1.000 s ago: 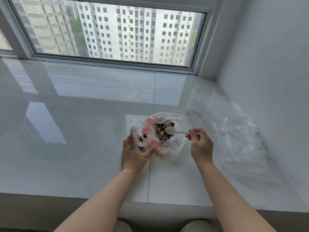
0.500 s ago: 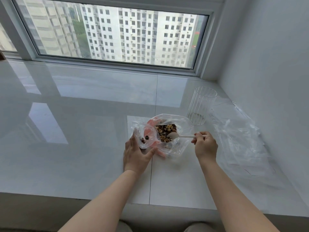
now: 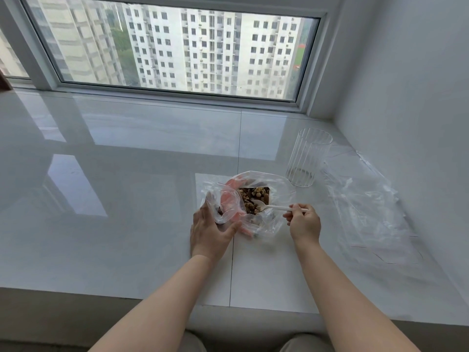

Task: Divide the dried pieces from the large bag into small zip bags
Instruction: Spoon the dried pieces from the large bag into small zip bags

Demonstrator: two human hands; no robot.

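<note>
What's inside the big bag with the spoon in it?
The large bag holds brown dried pieces, with the white spoon bowl dipped among them. How deep the pile goes is hidden by the crinkled plastic and the small zip bag in front.

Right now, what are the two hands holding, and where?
The right hand pinches the white spoon by its handle end. The left hand grips the small zip bag around its lower side.
</note>
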